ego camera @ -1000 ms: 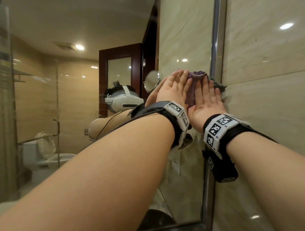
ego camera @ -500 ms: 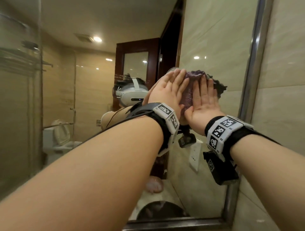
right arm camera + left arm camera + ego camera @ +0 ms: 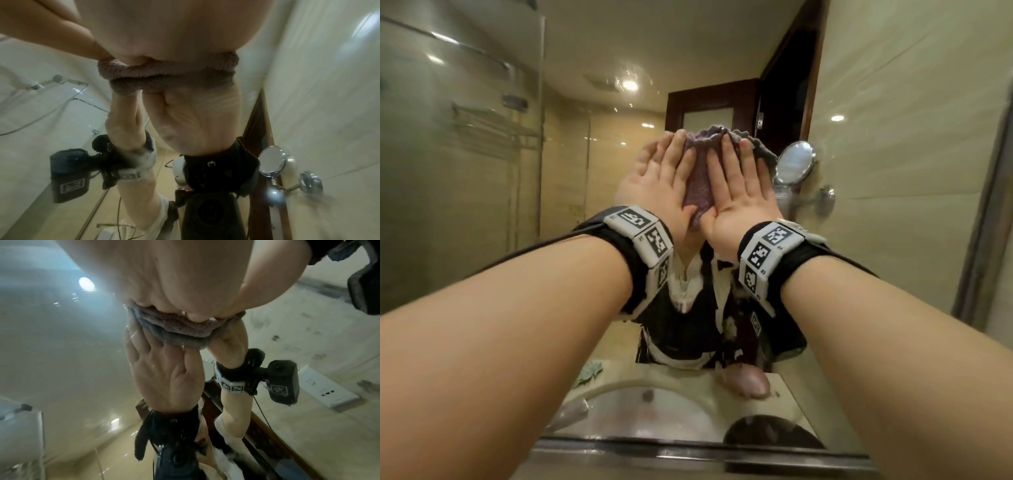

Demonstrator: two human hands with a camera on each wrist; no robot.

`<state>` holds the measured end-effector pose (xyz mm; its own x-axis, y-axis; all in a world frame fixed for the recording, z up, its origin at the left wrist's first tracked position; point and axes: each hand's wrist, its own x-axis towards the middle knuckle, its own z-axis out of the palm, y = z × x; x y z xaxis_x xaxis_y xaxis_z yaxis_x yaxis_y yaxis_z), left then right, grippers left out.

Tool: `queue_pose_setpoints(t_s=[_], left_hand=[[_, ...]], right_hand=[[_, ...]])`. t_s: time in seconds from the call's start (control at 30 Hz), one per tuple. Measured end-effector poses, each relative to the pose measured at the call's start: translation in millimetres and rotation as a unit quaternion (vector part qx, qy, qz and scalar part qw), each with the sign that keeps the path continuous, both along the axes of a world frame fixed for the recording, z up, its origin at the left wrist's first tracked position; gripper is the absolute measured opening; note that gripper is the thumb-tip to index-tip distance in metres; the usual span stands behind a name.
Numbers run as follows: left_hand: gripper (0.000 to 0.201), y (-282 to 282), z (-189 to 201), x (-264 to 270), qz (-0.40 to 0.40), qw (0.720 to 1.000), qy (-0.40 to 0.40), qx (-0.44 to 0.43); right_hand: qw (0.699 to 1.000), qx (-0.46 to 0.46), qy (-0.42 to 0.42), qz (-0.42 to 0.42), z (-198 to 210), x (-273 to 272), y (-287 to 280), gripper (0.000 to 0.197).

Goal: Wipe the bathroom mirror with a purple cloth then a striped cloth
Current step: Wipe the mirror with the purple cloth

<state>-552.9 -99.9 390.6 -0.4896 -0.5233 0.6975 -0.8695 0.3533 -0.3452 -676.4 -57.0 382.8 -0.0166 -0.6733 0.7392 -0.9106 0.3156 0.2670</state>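
Against the bathroom mirror point(image 3: 482, 171), both hands lie flat, fingers straight and spread, side by side; left hand point(image 3: 657, 185) and right hand point(image 3: 736, 192) press the purple cloth point(image 3: 697, 178) onto the glass at head height; cloth bunched between and beneath the palms, its grey scalloped edge showing above the fingertips; marker bands on both wrists; sink point(image 3: 640, 411) reflected below; round shaving mirror point(image 3: 794, 162) reflected just right of the hands.
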Motion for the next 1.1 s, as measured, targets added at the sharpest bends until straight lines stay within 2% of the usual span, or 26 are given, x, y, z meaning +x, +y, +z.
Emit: queue_pose_setpoints(t_s=[0.3,0.57,0.8,1.1], left_hand=[[0.073,-14.8,-14.8,17.0,0.007,1.0,0.003,0.019],[0.072,-13.1,-27.4,12.0,0.006,1.0,-0.017,0.01],[0.072,-1.3,-34.2,-7.1,-0.003,1.0,-0.026,0.011],[0.071,31.7,-37.5,-66.8,-0.073,0.997,-0.033,-0.011]], right_hand=[[1.0,-0.016,0.005,0.018,-16.4,20.0,-14.7,0.077],[0.998,-0.042,-0.003,0.043,-35.0,10.1,-12.4,0.074],[0.996,-0.074,-0.002,0.047,-47.0,-13.0,-4.3,0.073],[0.996,-0.084,-0.03,0.021,-55.0,-74.0,38.4,0.077]])
